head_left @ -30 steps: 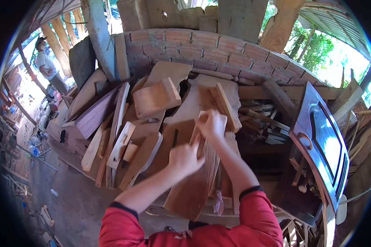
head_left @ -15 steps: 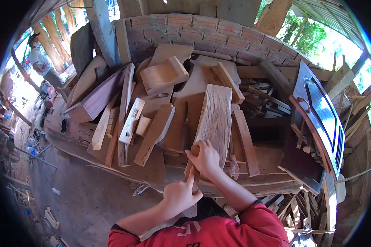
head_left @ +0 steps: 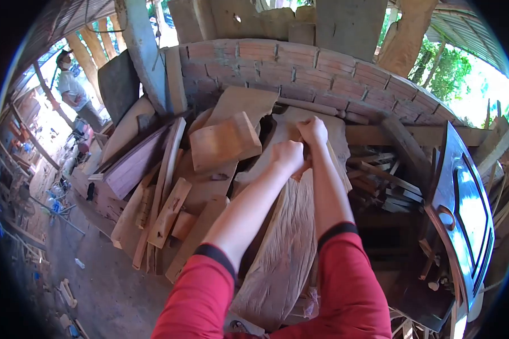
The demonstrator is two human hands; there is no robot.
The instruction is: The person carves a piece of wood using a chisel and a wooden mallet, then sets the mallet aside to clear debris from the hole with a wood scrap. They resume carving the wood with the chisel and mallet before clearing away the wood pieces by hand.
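**Both fists shut on far end of long slab; stack propped on brick wall**

- Brick wall (head_left: pixel 322 68): curved, and acts as the backstop. The boards lean on it, which looks like why the stack holds at that slope.
- Pile of offcuts (head_left: pixel 152 192): planks lie fanned and overlapping, long axes mostly running up toward the wall. Each rests on the one below, with no visible order.
- Panelled door (head_left: pixel 464 214): dark and glossy, stood on edge at the right, apart from the pile.
- Slab (head_left: pixel 288 243): rough-sawn and the longest piece here. It lies on top of the pile, running from near the person's body up to the hands, between both forearms.
- Block (head_left: pixel 223 141): thick and tilted, sitting high on the pile just left of the hands.
- Left hand (head_left: pixel 287 155): fingers curled tight into a fist at the slab's far end.
- Right hand (head_left: pixel 313 131): same closed fist, just beyond the left and touching or nearly touching it. My read is two hands at one end because the piece is long and likely heavy.

Hard to make out:
- The slab's near end is cut off behind the red sleeves (head_left: pixel 198 294).
- What carries the slab underneath is hidden.
- Fingertips wrap out of sight, so I can't tell whether they hook the end edge or a side edge.
- A second person (head_left: pixel 73 93) stands far left, well apart. Their hands are too small to read.
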